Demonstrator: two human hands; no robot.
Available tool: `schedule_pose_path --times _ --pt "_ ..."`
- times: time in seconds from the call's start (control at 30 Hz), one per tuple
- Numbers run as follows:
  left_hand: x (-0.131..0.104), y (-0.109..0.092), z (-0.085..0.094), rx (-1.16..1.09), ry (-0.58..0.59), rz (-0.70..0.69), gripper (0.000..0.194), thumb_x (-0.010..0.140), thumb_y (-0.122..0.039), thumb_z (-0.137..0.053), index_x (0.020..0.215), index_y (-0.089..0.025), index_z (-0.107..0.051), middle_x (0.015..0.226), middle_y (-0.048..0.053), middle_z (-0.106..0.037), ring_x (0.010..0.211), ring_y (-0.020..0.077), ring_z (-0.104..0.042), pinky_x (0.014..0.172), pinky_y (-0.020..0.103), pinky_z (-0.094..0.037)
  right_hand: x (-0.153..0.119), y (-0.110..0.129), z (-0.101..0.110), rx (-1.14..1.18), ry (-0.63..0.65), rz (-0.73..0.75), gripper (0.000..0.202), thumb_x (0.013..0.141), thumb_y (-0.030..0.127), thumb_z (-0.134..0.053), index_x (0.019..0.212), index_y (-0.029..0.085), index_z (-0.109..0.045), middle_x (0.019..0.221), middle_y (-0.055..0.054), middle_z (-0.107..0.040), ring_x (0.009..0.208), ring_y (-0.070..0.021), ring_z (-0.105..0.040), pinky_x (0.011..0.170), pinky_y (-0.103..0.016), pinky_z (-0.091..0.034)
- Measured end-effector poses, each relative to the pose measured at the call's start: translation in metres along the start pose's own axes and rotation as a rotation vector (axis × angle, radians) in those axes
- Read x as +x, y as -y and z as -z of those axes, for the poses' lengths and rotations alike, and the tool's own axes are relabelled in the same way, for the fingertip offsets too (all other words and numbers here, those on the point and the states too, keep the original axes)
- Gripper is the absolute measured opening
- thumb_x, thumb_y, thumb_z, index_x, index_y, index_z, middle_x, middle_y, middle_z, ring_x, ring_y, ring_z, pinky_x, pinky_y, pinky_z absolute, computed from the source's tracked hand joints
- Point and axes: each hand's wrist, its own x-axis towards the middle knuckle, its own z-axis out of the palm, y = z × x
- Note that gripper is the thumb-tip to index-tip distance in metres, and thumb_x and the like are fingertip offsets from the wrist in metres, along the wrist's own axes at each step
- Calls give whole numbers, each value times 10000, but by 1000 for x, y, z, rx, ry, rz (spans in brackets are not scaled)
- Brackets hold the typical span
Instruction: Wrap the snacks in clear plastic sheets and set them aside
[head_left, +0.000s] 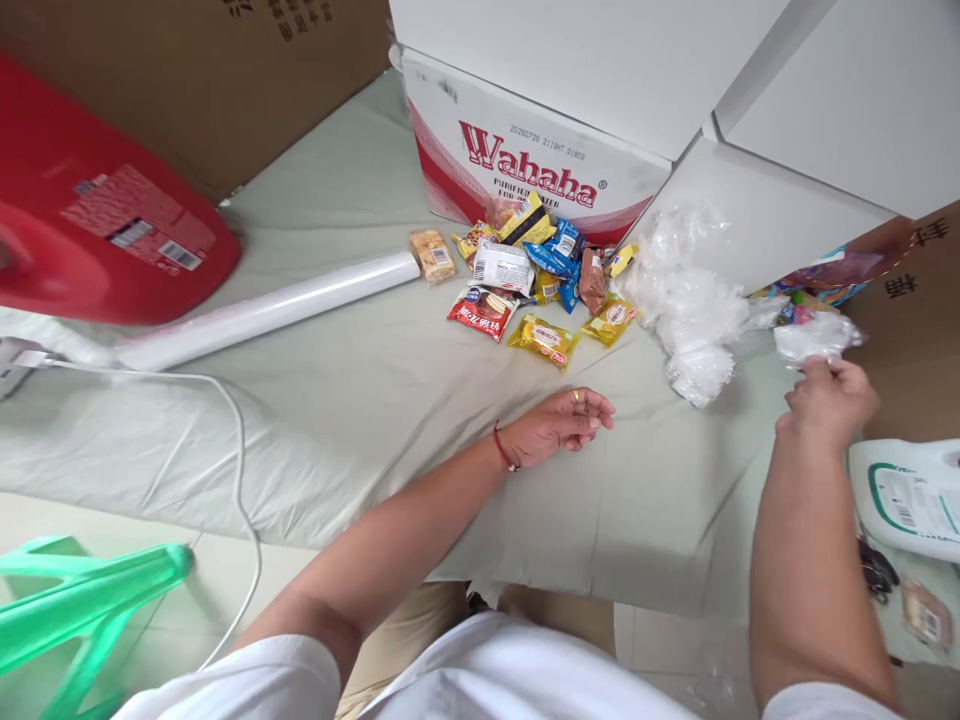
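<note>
My right hand [832, 402] pinches a crumpled clear plastic bag [814, 338] at the right side of the cloth-covered surface. Colourful packets show just behind that bag. Over the cloth near the middle, my left hand [562, 425] is empty, its fingers loosely bent and apart. Beyond it lies a pile of wrapped snacks: a red packet [484, 310], a white packet [502, 267], a blue packet [553, 258] and several yellow ones, including a yellow packet [544, 340] at the front. A heap of clear plastic bags [694, 300] rests between the snacks and my right hand.
A white-and-red Wahaha carton [540, 150] stands behind the snacks. To the left are a plastic film roll [285, 305], a red jug [112, 210] and a white cable [241, 450]. A white bottle [911, 495] sits far right; a green stool [90, 590] stands lower left.
</note>
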Motion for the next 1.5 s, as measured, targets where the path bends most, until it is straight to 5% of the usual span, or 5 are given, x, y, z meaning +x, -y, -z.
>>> schedule_pose_path --times 0.33,0.57,1.0,1.27,1.5 --pt "6 5 5 74 -161 -199 659 663 -502 -938 1154 -204 -616 1035 24 -652 661 59 -539 536 210 -333 -211 -36 -20 249 779 -409 419 621 442 -920 802 231 -606 576 87 -472 436 -33 -276 393 -177 -208" --pt "9 7 18 132 -169 -242 530 658 -504 -937 852 -176 -569 677 -65 -556 560 54 -450 550 228 -304 -203 -37 -17 325 789 -401 510 729 673 -805 1005 258 -698 842 14 -632 531 -61 -418 396 -186 -255" --pt "0 -5 14 -11 -137 -264 453 699 -398 -945 845 -178 -577 901 -8 -654 894 130 -637 897 314 -501 -187 -41 -14 460 560 -359 391 567 282 -955 834 228 -674 662 83 -531 500 -28 -342 410 -152 -285" --pt "-5 -8 13 -18 -77 -49 637 712 -727 -811 996 -179 -651 816 6 -669 583 107 -567 516 232 -368 -191 -43 -14 483 607 -304 382 573 313 -979 821 235 -699 684 79 -562 520 -34 -375 440 -174 -320" --pt "-2 -5 17 67 -201 -164 522 599 -427 -986 924 -163 -673 729 -60 -594 595 53 -495 552 206 -322 -192 -47 -15 407 603 -242 349 628 351 -958 831 217 -707 667 69 -553 537 -49 -405 448 -182 -323"
